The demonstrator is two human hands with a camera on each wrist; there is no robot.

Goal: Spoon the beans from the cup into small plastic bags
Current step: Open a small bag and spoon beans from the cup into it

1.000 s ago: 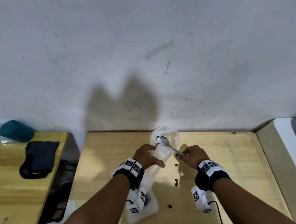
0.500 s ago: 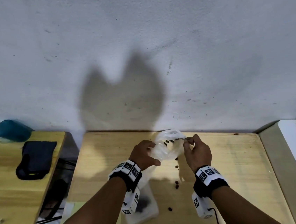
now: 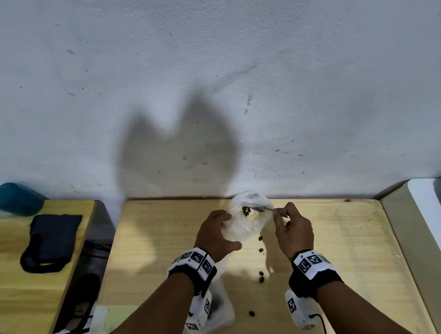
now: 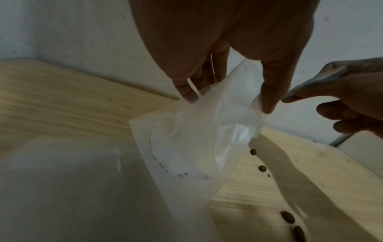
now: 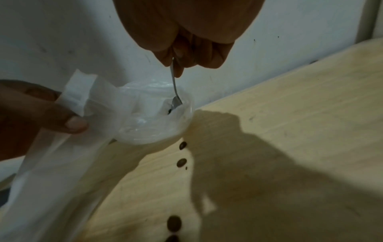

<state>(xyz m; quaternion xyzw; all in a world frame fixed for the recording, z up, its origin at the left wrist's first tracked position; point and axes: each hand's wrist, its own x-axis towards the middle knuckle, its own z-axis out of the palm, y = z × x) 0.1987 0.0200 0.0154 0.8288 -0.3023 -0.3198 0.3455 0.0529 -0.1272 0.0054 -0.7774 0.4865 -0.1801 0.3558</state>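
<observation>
A clear plastic cup (image 3: 252,200) stands at the table's far edge against the wall, with dark beans (image 3: 245,211) inside. My right hand (image 3: 280,213) pinches the handle of a metal spoon (image 3: 265,209). The spoon's bowl (image 5: 176,102) dips into the cup (image 5: 157,124) among the beans. My left hand (image 3: 230,231) holds a small translucent plastic bag (image 3: 243,228) by its upper edge, just left of and in front of the cup. In the left wrist view the bag (image 4: 192,140) hangs from my thumb and fingers, its mouth folded.
Several loose beans (image 3: 261,276) lie on the wooden table (image 3: 345,249) below the cup. Another plastic bag (image 3: 221,316) lies under my left wrist. On the left table lie a teal cup (image 3: 13,199) and a black pouch (image 3: 50,244). A white unit (image 3: 432,226) borders the right.
Both hands moved up toward the wall. The spoon, earlier held above the cup with an empty bowl, now dips into the cup among the beans. The bag is still in my left hand.
</observation>
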